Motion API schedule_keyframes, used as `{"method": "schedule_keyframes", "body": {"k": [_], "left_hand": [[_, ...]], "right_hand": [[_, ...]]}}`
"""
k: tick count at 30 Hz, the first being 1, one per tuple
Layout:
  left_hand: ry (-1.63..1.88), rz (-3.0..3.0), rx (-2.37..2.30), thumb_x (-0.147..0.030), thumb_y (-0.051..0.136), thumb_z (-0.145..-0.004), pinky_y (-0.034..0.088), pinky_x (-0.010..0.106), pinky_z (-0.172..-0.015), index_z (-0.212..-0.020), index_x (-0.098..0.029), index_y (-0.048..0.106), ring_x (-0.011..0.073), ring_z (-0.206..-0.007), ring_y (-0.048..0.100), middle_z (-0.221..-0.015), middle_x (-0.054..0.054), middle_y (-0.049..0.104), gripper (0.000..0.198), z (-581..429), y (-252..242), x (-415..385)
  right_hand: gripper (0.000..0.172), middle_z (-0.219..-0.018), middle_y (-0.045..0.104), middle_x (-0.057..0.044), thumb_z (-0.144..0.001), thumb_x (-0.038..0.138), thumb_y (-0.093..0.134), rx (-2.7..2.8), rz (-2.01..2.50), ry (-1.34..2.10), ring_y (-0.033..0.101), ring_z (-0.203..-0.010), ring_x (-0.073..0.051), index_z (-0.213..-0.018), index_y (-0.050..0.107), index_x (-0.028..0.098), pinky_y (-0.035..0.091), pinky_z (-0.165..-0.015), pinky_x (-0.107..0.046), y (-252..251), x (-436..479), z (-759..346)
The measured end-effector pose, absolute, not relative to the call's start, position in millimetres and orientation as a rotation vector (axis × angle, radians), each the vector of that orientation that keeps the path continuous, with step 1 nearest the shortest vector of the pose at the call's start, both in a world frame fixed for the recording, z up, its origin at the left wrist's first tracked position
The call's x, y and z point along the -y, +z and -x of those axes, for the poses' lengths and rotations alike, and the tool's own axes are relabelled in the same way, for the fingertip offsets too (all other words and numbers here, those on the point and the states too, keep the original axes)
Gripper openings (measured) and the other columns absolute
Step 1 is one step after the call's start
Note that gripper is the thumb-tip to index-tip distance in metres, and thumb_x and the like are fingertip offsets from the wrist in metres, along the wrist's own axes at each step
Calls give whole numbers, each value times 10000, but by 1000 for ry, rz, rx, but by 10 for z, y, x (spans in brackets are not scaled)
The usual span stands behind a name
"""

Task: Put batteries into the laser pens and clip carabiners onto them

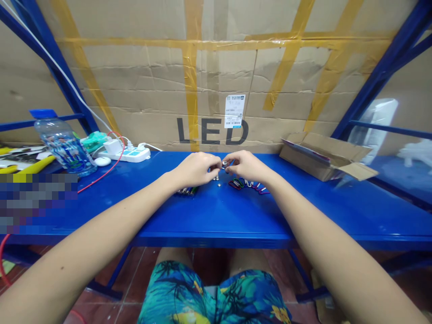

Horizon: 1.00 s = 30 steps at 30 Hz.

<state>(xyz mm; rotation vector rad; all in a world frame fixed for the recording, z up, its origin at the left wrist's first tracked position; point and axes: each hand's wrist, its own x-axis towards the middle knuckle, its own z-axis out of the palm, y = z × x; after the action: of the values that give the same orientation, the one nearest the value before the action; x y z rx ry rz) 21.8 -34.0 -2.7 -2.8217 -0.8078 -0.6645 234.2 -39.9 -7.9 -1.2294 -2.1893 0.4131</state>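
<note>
My left hand (201, 167) and my right hand (245, 164) are close together over the blue table, fingertips almost meeting. A small round silvery metal piece (224, 165) shows at the fingertips of my right hand, which is closed in a pinch. The fingers of my left hand curl inward; what is between them is hidden. Just below, a few more small silvery pieces (219, 185) lie on the tabletop. Several coloured carabiners (251, 184) are spread out beside my right hand. Partly covered by my left wrist is a row of thin dark items with metal ends (187, 191).
An open cardboard box (313, 159) sits at the right. Toward the left are a water bottle (64, 144), a white power strip (135, 154) with a red cable (113, 167), and yellow-handled tools (33, 166). A large taped cardboard sheet (151, 90) stands behind the blue table (216, 216).
</note>
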Motion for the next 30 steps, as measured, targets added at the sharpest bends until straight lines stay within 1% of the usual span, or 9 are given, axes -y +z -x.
{"method": "schedule_keyframes", "body": {"k": [2,6,12,16,20,22,26,28,30], "left_hand": [[-475,2891,798,-208,547,-882,455,289,-709,-924,-197,736,185,-808,674,-910,50,753,194,-227,-30,366],[-231,2924,765,-224,529,-912,439,295,-701,-1020,-228,741,206,-850,689,-964,54,760,239,-256,-94,386],[-143,2950,777,-184,525,-903,410,293,-673,-913,-223,734,212,-828,673,-918,50,749,213,-291,-140,385],[-118,3039,942,-204,589,-833,379,271,-616,-838,-202,694,172,-708,632,-790,20,717,105,-304,-70,451],[-207,3075,968,-174,597,-782,363,263,-594,-768,-186,667,147,-658,598,-735,8,689,72,-285,-9,475],[-365,3027,961,-162,596,-777,375,264,-611,-777,-178,674,147,-669,602,-740,15,693,79,-257,13,442],[-757,2896,922,-210,587,-855,410,264,-647,-891,-159,696,146,-698,621,-804,42,721,125,-202,37,344],[-822,2860,895,-228,574,-891,423,267,-662,-915,-154,700,146,-702,628,-817,50,728,148,-196,29,316],[-813,2872,868,-221,564,-908,438,270,-677,-923,-157,707,153,-728,646,-835,51,739,157,-205,10,306]], "right_hand": [[237,-843,743,-41,-750,77,581,2183,1275,354,644,-739,-156,-887,753,167,469,-686,-263,-82,385,-2355],[206,-864,745,-39,-764,94,600,2202,1310,302,642,-736,-152,-888,748,166,454,-676,-254,-95,365,-2369],[220,-869,752,-30,-763,108,604,2247,1279,313,655,-769,-165,-912,749,179,444,-676,-254,-120,357,-2365],[226,-858,755,-31,-764,97,596,2263,1275,335,663,-782,-167,-911,747,177,449,-680,-250,-125,355,-2360],[217,-845,755,-27,-761,94,599,2257,1277,370,662,-766,-163,-898,743,181,453,-665,-242,-120,367,-2354],[224,-821,750,-26,-753,82,598,2246,1277,404,658,-736,-157,-895,741,177,457,-657,-241,-109,388,-2340],[238,-740,726,-16,-753,73,590,2228,1276,535,621,-614,-131,-917,735,167,452,-600,-237,-75,453,-2290],[199,-706,708,-7,-762,93,597,2225,1263,600,598,-570,-120,-897,727,163,442,-569,-232,-64,481,-2266],[149,-687,695,-1,-766,110,596,2224,1256,636,586,-556,-116,-846,712,161,434,-551,-229,-62,497,-2251]]}}
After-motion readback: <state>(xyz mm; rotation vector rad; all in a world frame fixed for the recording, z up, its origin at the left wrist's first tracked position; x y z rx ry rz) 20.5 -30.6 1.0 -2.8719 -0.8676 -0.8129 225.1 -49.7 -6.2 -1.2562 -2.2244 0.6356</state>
